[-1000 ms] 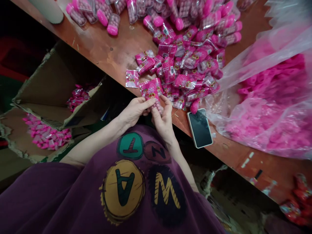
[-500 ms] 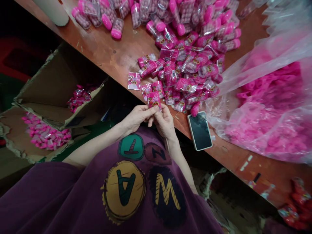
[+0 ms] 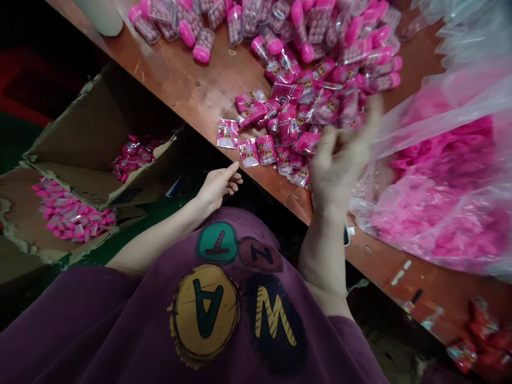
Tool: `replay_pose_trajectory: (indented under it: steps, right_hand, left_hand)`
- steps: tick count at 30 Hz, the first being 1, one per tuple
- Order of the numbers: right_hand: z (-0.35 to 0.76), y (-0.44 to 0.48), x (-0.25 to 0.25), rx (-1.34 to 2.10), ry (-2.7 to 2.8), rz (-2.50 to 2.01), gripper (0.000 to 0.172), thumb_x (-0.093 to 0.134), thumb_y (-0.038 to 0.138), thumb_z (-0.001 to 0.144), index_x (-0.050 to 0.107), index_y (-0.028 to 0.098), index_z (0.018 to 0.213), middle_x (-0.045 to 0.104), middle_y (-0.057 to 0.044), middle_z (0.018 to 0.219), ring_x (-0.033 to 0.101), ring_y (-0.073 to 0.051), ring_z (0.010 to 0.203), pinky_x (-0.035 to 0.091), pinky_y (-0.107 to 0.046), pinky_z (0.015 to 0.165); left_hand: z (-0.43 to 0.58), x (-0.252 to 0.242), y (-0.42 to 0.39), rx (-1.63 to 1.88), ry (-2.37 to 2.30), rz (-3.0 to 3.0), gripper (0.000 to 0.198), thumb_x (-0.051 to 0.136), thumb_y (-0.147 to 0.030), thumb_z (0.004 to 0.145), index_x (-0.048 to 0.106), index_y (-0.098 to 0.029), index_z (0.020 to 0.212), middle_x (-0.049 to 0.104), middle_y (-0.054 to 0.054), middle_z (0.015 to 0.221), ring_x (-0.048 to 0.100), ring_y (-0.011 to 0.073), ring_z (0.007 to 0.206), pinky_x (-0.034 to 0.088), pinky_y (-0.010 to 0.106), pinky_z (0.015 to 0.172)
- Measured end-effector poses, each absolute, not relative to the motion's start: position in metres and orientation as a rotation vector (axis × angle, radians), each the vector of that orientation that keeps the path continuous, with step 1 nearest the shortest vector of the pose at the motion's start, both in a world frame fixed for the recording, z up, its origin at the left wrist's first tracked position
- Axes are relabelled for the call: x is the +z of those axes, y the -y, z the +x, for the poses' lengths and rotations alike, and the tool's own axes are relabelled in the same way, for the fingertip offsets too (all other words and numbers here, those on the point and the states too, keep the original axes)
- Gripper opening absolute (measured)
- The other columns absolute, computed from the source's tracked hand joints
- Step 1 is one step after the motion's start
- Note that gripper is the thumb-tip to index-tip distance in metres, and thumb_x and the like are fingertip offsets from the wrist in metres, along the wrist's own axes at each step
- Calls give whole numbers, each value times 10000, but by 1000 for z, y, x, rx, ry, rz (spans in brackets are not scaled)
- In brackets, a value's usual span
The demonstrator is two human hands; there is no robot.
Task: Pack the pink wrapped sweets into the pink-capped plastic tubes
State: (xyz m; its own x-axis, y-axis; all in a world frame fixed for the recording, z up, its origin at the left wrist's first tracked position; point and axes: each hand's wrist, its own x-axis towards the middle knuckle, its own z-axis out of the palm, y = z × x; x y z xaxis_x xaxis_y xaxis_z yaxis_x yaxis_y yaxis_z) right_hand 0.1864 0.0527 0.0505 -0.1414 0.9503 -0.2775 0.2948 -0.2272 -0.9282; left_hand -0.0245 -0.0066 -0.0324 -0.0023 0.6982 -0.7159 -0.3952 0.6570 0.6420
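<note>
My left hand (image 3: 220, 186) hovers just off the table's front edge, thumb stretched out, the other fingers loosely bent and nothing in it. Closest to its thumb lie flat pink printed sachets (image 3: 248, 152) on the table. Smeared by motion, my right hand (image 3: 344, 154) reaches over the right side of a heap of pink-wrapped small bottles (image 3: 288, 125); its thumb and fingers look spread apart, and no object shows between them. Behind the heap are clear bottles of pink balls with bright pink caps (image 3: 204, 45).
A clear plastic bag (image 3: 432, 234) of pink pieces lies on the right of the brown table (image 3: 180, 80). My right forearm mostly covers a phone (image 3: 346, 236). Cardboard boxes (image 3: 76, 133) with pink items stand below left. Red packets (image 3: 480, 336) lie at lower right.
My hands have parted. The pink sachet they held together has left my left hand. My right hand has swung forward and right over the heap, while my left has drawn back slightly left.
</note>
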Motion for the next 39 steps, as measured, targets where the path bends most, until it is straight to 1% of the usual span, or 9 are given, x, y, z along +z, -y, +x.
replay_pose_trajectory:
  steps: [4,9,13,16,21,25,31,34,39]
  right_hand:
    - [140,-29,20,1273,1684,-1623,579,612,568,964,553,258,1450,721,-120,1034,720,-214,789,577,-310,654]
    - [109,8,-14,981,2048,-1809,506,545,445,1010,607,188,1442,694,-192,1149,712,-282,914,564,-390,790]
    - [122,17,-18,1032,2002,-1634,384,519,430,1020,690,244,1308,725,-109,1068,698,-243,912,553,-391,863]
    - [127,8,-18,1152,1552,-1565,371,593,511,974,677,240,1212,727,-43,954,673,-184,850,560,-344,836]
    - [121,-14,-12,1489,1155,-1451,400,735,554,836,661,213,1032,720,-20,922,639,-133,784,535,-259,700]
    - [125,-32,-1,1514,1264,-1518,333,750,516,816,695,193,880,699,-7,802,597,-132,705,472,-248,622]
    - [124,-66,20,1403,1732,-1433,267,657,457,913,745,206,888,755,-20,845,652,-179,757,498,-310,728]
    - [114,-101,28,1257,1971,-1341,289,564,430,977,755,213,966,767,-34,896,675,-201,822,518,-337,789]
    - [91,-202,28,518,2102,-1614,339,460,293,1012,765,146,1016,743,-153,1046,670,-274,991,507,-425,937]
  left_hand:
    - [-19,-42,-8,878,-1347,302,546,825,-642,744,656,-127,683,667,49,616,551,73,452,364,200,446]
    - [-21,-44,-10,936,-1317,302,448,876,-475,759,622,-134,618,597,5,521,511,58,429,359,190,450]
    - [-32,-37,-3,914,-1272,329,261,845,-316,800,709,-109,719,618,13,551,521,58,451,355,184,456]
    - [-36,-26,3,971,-1225,397,194,810,-286,816,729,-118,764,611,6,556,513,61,472,361,188,478]
    - [-36,-11,2,1045,-1084,524,196,800,-331,822,751,-142,836,631,4,620,527,76,539,389,209,545]
    - [-39,-5,-11,1046,-1144,641,241,794,-357,816,722,-149,717,600,-2,590,494,82,545,351,228,546]
    - [-48,4,-35,1112,-1327,731,379,804,-399,778,633,-164,536,544,-11,511,440,86,523,334,251,557]
    - [-57,3,-44,1207,-1343,627,376,833,-413,752,638,-168,544,557,-8,517,449,87,520,352,253,553]
    - [-67,-4,-55,1240,-1277,404,364,882,-411,713,665,-147,587,593,14,536,486,83,507,360,240,516]
